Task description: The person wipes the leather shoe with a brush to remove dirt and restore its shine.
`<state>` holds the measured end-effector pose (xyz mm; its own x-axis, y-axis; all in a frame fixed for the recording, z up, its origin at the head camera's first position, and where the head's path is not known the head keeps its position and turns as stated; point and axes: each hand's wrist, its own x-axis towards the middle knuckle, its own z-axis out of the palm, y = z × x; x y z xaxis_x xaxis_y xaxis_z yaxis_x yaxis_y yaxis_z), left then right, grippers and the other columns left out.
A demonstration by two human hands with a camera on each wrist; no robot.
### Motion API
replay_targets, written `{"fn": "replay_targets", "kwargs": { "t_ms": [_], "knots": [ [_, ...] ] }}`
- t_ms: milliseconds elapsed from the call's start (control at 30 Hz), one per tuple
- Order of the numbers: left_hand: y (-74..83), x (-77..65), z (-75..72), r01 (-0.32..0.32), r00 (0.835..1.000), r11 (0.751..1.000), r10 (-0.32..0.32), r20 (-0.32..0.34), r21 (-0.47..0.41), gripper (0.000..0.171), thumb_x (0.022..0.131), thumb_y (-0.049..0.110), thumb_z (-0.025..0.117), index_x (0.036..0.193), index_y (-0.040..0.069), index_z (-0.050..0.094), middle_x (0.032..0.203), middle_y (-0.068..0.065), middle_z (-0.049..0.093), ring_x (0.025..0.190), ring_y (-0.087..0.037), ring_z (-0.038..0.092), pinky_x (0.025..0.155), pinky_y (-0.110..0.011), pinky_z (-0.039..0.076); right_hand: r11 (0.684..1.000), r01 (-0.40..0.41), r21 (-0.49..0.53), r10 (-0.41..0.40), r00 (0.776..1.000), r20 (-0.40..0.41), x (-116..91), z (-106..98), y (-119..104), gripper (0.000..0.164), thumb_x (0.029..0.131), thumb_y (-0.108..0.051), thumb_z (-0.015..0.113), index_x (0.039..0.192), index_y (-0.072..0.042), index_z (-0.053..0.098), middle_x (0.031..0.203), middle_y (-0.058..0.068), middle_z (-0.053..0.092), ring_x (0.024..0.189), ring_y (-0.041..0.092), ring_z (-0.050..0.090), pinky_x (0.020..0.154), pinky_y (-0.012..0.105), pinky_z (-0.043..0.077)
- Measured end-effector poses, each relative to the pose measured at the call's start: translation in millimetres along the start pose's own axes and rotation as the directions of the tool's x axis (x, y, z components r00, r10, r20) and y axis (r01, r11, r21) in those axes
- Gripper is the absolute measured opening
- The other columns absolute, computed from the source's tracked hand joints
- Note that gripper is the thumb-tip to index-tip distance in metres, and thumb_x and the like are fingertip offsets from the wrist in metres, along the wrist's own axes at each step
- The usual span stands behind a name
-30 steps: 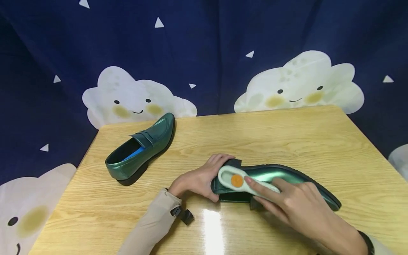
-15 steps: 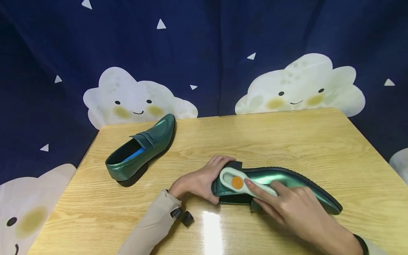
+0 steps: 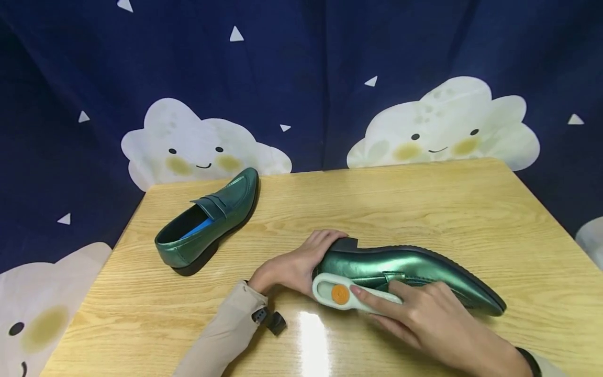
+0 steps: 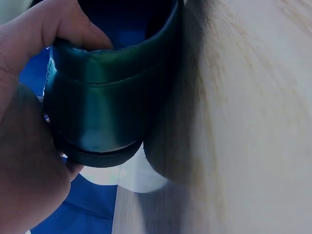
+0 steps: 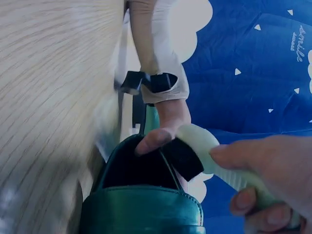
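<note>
A shiny green loafer lies on its side on the wooden table, its toe toward the right and its black sole toward the back. Its heel end is gripped by my left hand; the left wrist view shows the thumb hooked over the opening's rim. My right hand holds a pale green shoe brush with an orange disc, index finger stretched along its back. The brush overlaps the shoe's opening edge in the head view. Dark bristles show beside the opening in the right wrist view.
A second green loafer with a blue insole stands upright at the table's back left. Behind the table hangs a dark blue curtain with cloud faces and small white triangles. A black strap piece hangs from the left cuff.
The brush has shifted toward me and slightly left, from over the shoe's side to its opening edge, uncovering more of the green side. My left hand stays at the heel.
</note>
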<state>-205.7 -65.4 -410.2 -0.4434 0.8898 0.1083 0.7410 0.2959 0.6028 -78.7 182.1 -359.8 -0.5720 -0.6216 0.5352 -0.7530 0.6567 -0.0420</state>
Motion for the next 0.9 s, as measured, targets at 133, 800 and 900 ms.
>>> {"fn": "replay_targets", "kwargs": {
  "t_ms": [133,800,900],
  "knots": [
    [1.0,-0.1,0.5,0.026,1.000,0.999,-0.026,0.013,-0.022,0.119,0.055,0.021,0.087,0.150,0.009,0.017,0.146,-0.007,0.028,0.133,-0.019,0.024,0.110,-0.037,0.027,0.995,-0.094,-0.025,0.093,0.996,-0.011,0.0,-2.2,2.2,0.045,0.101,-0.050,0.036,0.131,-0.030,0.062,0.067,-0.011,0.046,0.051,-0.004,0.029,0.043,0.015,0.025],
    [0.2,-0.3,-0.6,-0.004,1.000,1.000,0.004,0.005,-0.003,0.121,0.057,0.030,0.091,0.150,0.009,0.017,0.146,-0.008,0.027,0.135,-0.020,0.023,0.112,-0.039,0.024,0.993,-0.065,0.102,0.059,0.997,0.055,-1.7,-4.4,3.7,0.042,0.086,-0.041,0.069,0.127,-0.030,0.065,0.064,-0.020,0.041,0.056,-0.009,0.028,0.048,0.009,0.023],
    [-0.5,-0.9,-0.3,0.013,1.000,1.000,-0.013,0.010,-0.011,0.120,0.056,0.027,0.090,0.150,0.010,0.017,0.146,-0.007,0.027,0.134,-0.019,0.023,0.111,-0.038,0.025,0.992,-0.105,0.064,0.103,0.994,0.025,-0.2,-5.0,5.5,0.040,0.090,-0.044,0.063,0.128,-0.030,0.064,0.065,-0.018,0.043,0.054,-0.008,0.029,0.046,0.010,0.024]
  ]
}}
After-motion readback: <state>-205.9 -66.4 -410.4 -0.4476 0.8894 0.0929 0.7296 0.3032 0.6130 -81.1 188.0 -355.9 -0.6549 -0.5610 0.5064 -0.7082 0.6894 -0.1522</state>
